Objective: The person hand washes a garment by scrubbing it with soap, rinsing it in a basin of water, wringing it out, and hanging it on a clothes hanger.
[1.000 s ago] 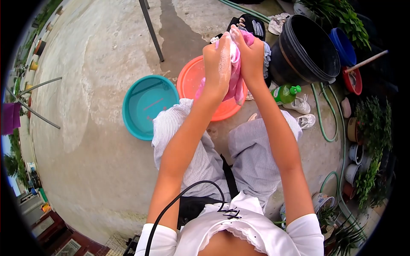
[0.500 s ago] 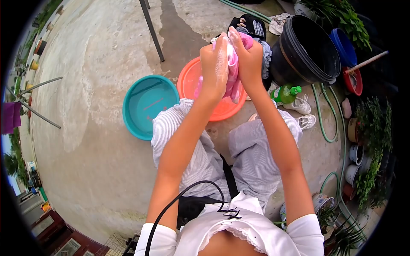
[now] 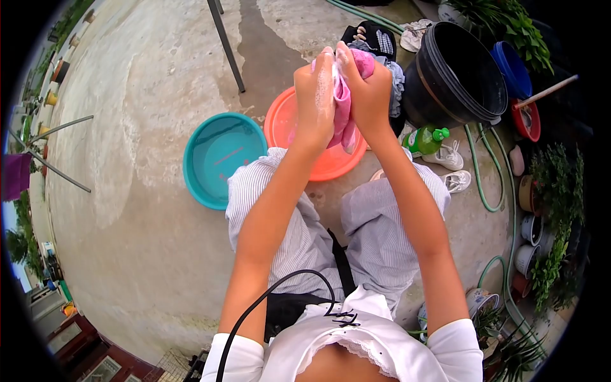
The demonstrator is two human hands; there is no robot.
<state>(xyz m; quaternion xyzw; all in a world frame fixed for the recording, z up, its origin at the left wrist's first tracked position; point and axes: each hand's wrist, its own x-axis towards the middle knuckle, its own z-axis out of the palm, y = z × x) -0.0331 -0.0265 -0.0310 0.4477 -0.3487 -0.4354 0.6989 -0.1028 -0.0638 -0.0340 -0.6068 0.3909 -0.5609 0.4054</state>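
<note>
A pink and white cloth (image 3: 342, 102) is bunched between my two hands, above an orange basin (image 3: 331, 167). My left hand (image 3: 315, 99) is closed on one side of the cloth, with soap suds along its thumb side. My right hand (image 3: 370, 95) grips the other side, and a pink fold shows past its knuckles. Both thumbs point away from me, close together. Part of the basin is hidden behind my hands and the cloth. To its left sits a teal basin (image 3: 219, 162) holding clear water.
A large black bucket (image 3: 439, 83) stands at the right, near a green bottle (image 3: 423, 141) and white shoes (image 3: 452, 165). Clothes (image 3: 394, 86) are piled behind my hands. A green hose (image 3: 490, 197) winds past potted plants (image 3: 554, 210). A metal pole (image 3: 226, 44) stands ahead.
My hands have shifted slightly against each other, the left a little nearer to me and leftward. The cloth between them is folded a bit differently.
</note>
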